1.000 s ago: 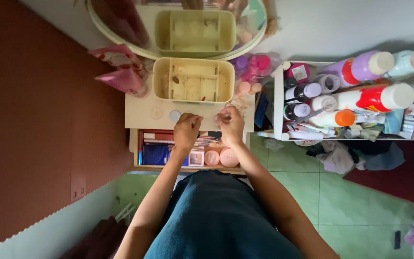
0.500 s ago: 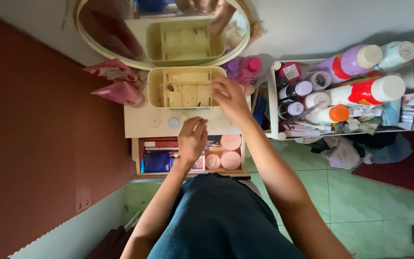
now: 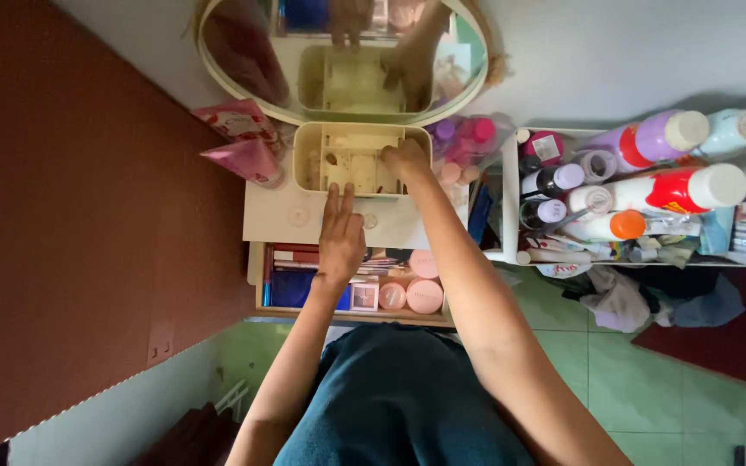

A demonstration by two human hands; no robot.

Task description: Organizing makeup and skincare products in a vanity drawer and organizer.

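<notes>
The right hand (image 3: pixel 407 160) is reaching into the right end of the cream organiser box (image 3: pixel 308 155), fingers curled over its rim; whether that grip is closed on anything cannot be told. The box is standing on the cream tabletop (image 3: pixel 269 226), just below the oval mirror (image 3: pixel 468 82). The left hand (image 3: pixel 339 231) is lying flat and open in front of the box, fingers stretched toward it, holding nothing. Below the box an open drawer (image 3: pixel 261 298) is showing round pink jars (image 3: pixel 425 296). Right of the box, a white rack (image 3: pixel 508 207) is holding bottles.
</notes>
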